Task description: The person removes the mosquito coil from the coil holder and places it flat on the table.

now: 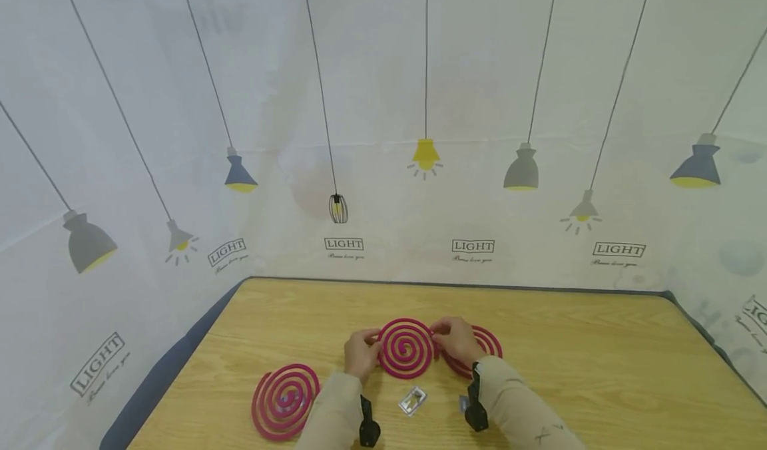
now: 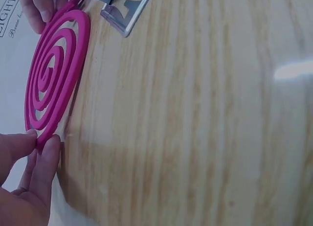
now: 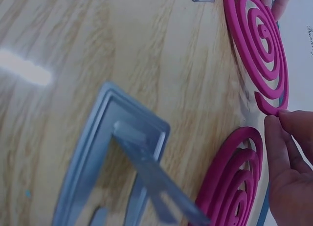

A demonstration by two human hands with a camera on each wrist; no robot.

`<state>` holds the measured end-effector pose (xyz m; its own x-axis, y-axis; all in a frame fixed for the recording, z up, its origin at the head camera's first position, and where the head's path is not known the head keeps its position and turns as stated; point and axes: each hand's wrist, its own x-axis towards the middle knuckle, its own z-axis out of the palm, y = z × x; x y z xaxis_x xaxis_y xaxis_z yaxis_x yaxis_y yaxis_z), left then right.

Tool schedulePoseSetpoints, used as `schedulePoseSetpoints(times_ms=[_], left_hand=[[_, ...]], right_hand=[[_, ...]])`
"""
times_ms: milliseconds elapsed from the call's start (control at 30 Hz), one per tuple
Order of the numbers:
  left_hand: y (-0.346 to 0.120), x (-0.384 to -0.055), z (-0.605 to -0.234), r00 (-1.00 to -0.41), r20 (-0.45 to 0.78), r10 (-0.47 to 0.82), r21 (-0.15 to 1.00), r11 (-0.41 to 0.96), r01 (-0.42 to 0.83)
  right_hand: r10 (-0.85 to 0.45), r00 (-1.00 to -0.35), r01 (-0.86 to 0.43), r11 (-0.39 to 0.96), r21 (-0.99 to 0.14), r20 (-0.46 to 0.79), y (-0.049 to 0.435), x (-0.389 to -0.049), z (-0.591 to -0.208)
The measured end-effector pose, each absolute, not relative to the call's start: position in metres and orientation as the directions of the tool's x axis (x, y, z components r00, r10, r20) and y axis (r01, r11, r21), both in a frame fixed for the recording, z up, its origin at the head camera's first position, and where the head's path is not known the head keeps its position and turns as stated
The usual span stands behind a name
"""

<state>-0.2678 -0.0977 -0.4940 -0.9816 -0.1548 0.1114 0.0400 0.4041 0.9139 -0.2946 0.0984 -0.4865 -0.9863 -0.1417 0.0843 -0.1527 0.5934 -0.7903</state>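
Your left hand (image 1: 362, 355) and right hand (image 1: 457, 338) pinch opposite edges of a pink coil (image 1: 405, 351), low centre in the head view. A second coil (image 1: 488, 341) lies right, partly behind your right hand; a third coil (image 1: 291, 397), lower left; a small frame (image 1: 413, 391), bottom centre.

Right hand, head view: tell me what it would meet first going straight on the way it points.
The held coil, whose edge the right hand pinches; beyond it, probably the left hand at the opposite edge, though depth is hard to judge.
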Motion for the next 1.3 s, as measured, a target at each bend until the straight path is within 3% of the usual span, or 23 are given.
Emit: schedulePoseSetpoints(times_ms=[133, 467, 1300], left_hand=[[-0.097, -0.267, -0.495, -0.983, 0.086, -0.165, 0.918, 0.395, 0.014], [-0.098, -0.271, -0.502, -0.973, 0.127, -0.193, 0.853, 0.522, 0.008], [-0.097, -0.273, -0.505, -0.978, 0.067, -0.195, 0.836, 0.546, -0.052]], right_hand=[[-0.127, -0.990, -0.130, 0.582, -0.803, 0.068, 0.097, -0.294, -0.486], [-0.122, -0.991, -0.119, 0.572, -0.811, 0.059, 0.097, -0.293, -0.488], [-0.094, -0.994, -0.107, 0.571, -0.814, 0.064, 0.095, -0.292, -0.493]])
